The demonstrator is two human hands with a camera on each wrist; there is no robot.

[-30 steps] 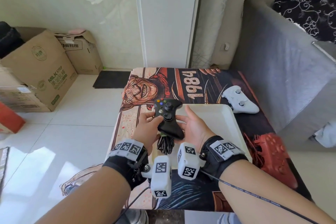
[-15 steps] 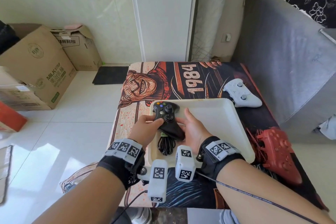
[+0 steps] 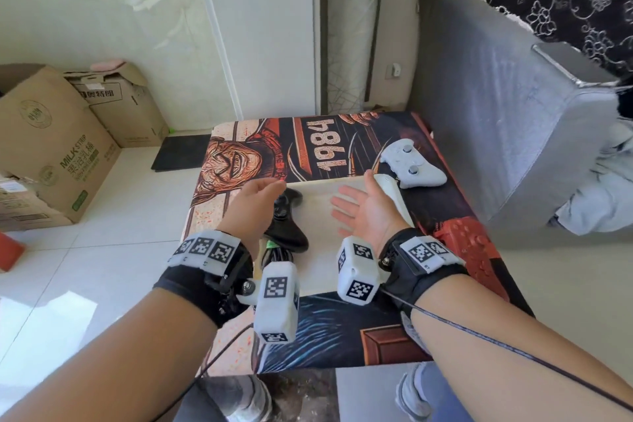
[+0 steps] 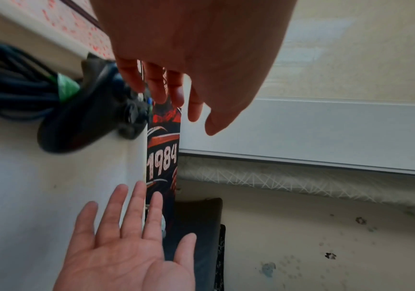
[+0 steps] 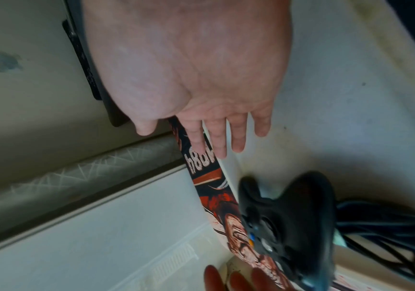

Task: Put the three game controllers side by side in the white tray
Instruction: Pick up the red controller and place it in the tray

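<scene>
Your left hand (image 3: 255, 202) and right hand (image 3: 368, 209) hang apart, empty, fingers relaxed — the black controller (image 3: 286, 226) hugs the white tray (image 3: 318, 274)'s left side, leaving room for two.

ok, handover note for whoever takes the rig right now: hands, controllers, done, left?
Left hand: open, holds nothing, above the black controller.
Right hand: open, palm up, over the tray's middle, holds nothing.
Black controller: lying in the white tray at its left side, its bundled cable beside it at the near end.
White controller: on the table, beyond the tray's far right corner.
Red controller: on the table, right of the tray.
Done: one of three is in.
Left: the white and red controllers, set beside the black one.
</scene>
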